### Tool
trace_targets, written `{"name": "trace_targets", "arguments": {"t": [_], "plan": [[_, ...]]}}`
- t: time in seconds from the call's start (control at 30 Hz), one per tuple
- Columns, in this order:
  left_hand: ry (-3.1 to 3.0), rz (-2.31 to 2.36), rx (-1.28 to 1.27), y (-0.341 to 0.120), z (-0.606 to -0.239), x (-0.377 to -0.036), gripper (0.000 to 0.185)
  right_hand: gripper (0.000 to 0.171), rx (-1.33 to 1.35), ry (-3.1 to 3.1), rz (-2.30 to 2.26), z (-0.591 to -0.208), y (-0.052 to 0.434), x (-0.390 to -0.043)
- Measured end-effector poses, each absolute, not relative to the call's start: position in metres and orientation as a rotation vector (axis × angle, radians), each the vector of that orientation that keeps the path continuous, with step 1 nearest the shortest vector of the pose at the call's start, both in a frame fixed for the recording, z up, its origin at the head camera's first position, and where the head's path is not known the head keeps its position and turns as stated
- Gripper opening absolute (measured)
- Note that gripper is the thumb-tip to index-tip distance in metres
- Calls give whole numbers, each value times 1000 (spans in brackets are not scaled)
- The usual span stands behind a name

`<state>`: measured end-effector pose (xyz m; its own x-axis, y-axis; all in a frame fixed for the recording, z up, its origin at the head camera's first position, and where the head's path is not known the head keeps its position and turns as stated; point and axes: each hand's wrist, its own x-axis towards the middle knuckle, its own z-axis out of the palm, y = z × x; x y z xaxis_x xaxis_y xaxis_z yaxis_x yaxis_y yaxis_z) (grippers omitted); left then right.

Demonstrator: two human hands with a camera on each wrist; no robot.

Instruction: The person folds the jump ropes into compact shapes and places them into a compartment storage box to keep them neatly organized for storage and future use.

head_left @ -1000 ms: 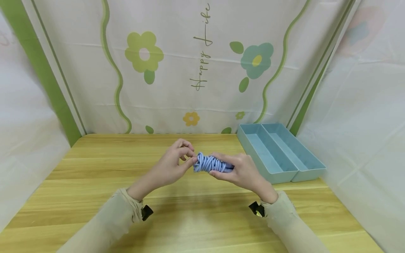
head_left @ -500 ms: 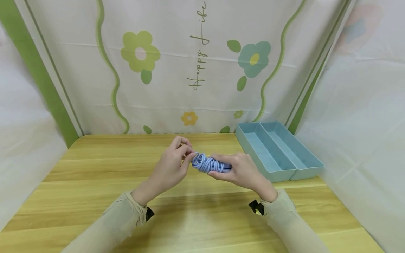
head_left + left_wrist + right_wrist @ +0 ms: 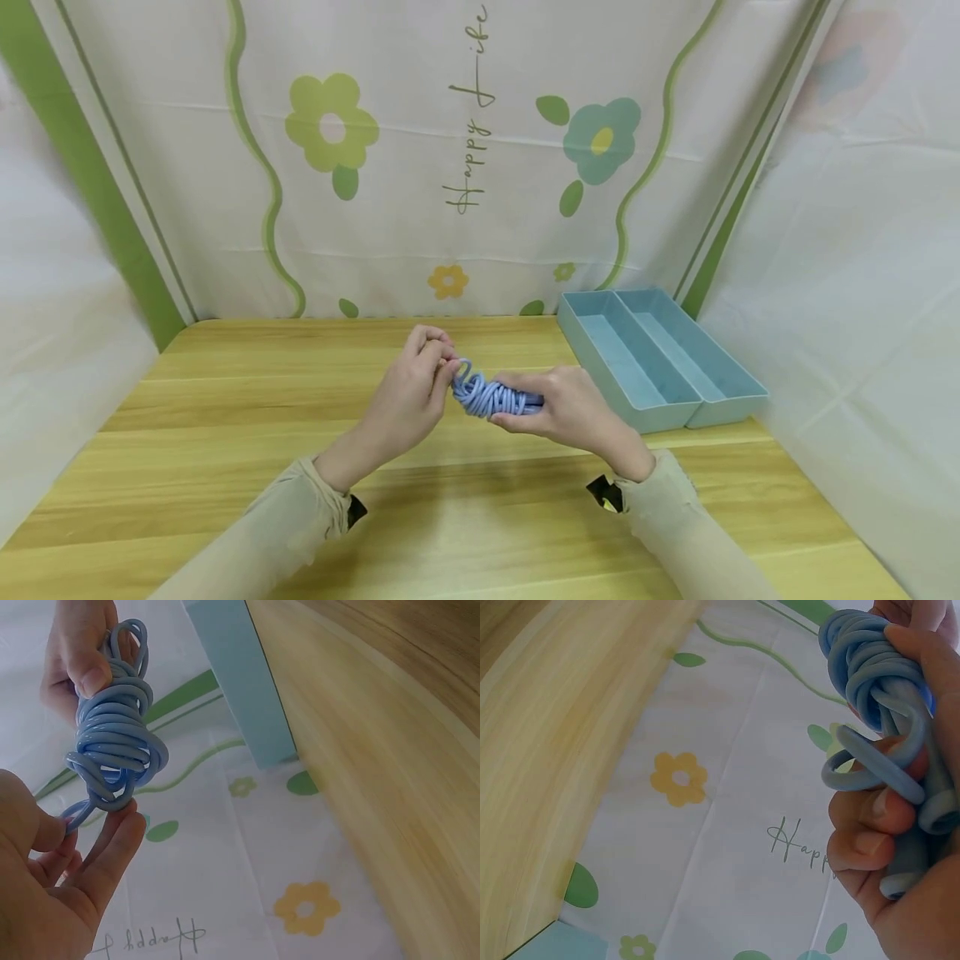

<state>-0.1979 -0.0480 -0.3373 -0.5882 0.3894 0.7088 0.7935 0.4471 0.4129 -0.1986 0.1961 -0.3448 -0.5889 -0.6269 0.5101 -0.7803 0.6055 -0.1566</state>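
Cord, pale blue and wound into a tight bundle, is held in the air above the middle of the bench, between both hands. The right hand has its grip clamped round the right end of the bundle, thumb pressed on the coils. The left hand pinches a loose loop at the bundle's left end between thumb and fingers. Most of the winding looks done; that last loop seems the only part left to tuck or secure. A blue two-compartment tray sits far right on the bench, with nothing in it.
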Motion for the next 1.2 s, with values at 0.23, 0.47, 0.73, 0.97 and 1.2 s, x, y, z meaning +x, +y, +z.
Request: {"name": "trace_targets", "arguments": {"t": [0.23, 0.47, 0.73, 0.97, 1.2], "plan": [[-2192, -938, -940, -49, -339, -196, 5, 46, 1144, -2444, 507, -344, 194, -198], [-2202, -1012, -950, -49, -341, -197, 4, 49, 1134, -2457, 463, -346, 193, -197], [-2240, -1122, -921, -48, -341, -197, 6, 48, 1150, -2501, 489, -348, 190, -196], [-2217, -1243, -902, -48, -343, -199, 11, 47, 1157, -2499, 470, -348, 190, -196], [-2211, -1276, -901, -47, -342, -200, 11, 45, 1180, -2492, 462, -348, 190, -196]]}}
